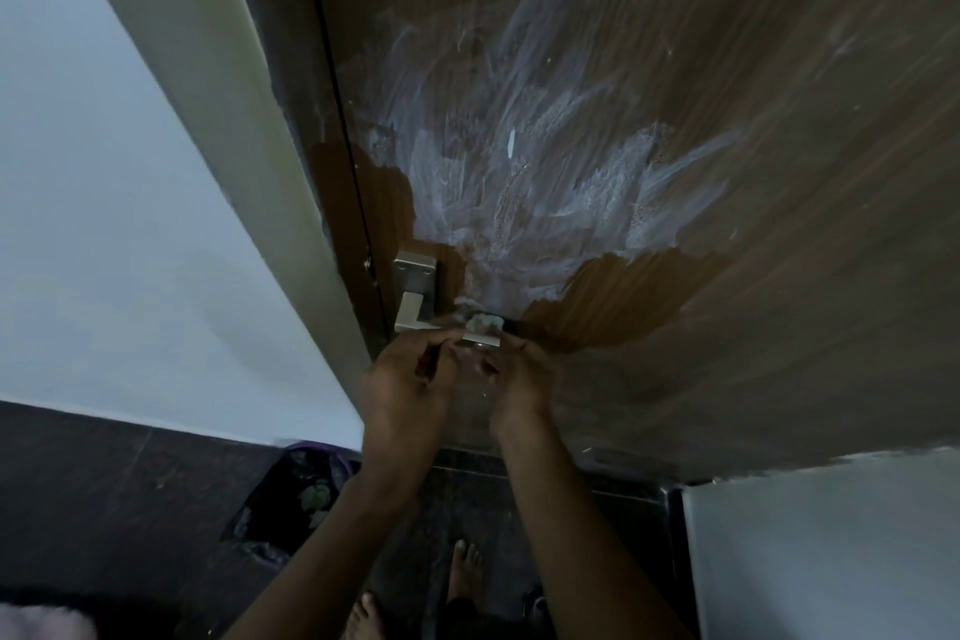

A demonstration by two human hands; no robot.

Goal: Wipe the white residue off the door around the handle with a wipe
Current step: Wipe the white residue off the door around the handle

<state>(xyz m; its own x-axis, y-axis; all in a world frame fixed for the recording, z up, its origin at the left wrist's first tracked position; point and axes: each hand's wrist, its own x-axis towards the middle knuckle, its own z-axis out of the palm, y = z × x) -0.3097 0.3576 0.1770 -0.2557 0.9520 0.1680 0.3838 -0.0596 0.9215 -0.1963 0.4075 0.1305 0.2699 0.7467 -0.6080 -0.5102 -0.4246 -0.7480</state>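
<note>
Above both hands [410, 379], perhaps the wipe [483, 322]

Readable text: none anywhere in the frame.
Door [675, 68]: wood grain and white smears only, centre and upper right; no lettering, number or sign.
Handle [415, 299]: plain metal plate and lever, centre of the frame; no brand mark legible.
Wipe [483, 322]: small crumpled piece just right of the handle, too small to show print.
Dark bag [291, 494]: lower left, pale patterned patches, no legible words.
</note>
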